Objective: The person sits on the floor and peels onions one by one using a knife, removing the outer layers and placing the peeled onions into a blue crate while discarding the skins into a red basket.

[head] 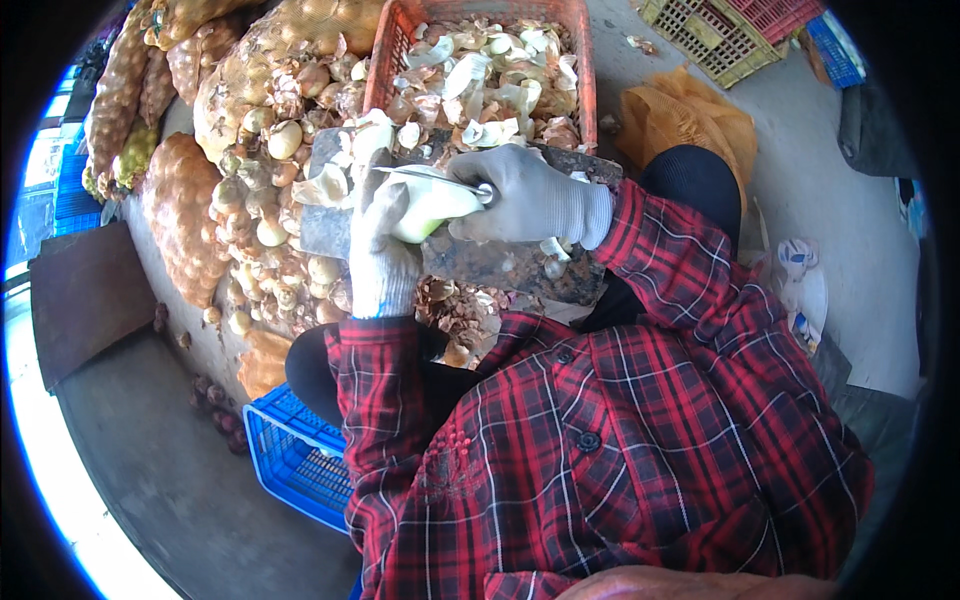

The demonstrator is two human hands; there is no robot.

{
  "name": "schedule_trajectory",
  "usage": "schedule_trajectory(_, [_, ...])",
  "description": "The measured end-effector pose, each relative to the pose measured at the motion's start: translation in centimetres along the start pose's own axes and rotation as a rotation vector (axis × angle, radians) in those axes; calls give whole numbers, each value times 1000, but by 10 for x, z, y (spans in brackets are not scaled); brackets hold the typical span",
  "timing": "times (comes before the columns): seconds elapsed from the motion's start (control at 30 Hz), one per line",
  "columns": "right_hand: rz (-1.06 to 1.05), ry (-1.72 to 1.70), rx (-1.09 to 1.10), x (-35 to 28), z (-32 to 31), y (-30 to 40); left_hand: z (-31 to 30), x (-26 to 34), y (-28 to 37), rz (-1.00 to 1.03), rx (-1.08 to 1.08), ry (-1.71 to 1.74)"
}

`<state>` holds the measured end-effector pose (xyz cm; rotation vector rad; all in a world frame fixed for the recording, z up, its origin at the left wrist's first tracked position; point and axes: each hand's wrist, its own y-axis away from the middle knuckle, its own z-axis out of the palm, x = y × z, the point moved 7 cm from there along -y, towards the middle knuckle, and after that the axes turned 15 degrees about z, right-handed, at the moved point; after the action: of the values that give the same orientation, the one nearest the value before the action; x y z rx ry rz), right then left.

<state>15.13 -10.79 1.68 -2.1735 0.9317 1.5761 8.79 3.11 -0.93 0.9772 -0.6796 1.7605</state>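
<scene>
My left hand (385, 232), in a white knit work glove, grips a pale peeled onion (431, 208) from its left side, above a dark, dirty board. My right hand (517, 195), in a grey-white glove, holds a knife (431, 177) whose blade lies across the top of the onion and points left. Its fingers and thumb are also close against the onion's right side. The board (517, 266) bears scraps of onion skin (553, 249). A large piece of pale peel (322, 187) lies at its left part.
An orange plastic crate (589, 82) full of onion skins stands beyond the board. Loose onions (285, 140) and mesh sacks of onions (184, 217) lie at the left. A blue crate (296, 480) stands beside my left knee. An orange mesh bag (686, 112) and a yellow crate (709, 45) are at the upper right.
</scene>
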Motion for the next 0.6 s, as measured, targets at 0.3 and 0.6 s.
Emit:
schedule_trajectory(0.3, [61,244,424,66,-48,-29,-53,156,44,536,339,-583])
schedule_trajectory(0.6, [454,527,40,65,0,-30,-267,248,302,220,986,-1169])
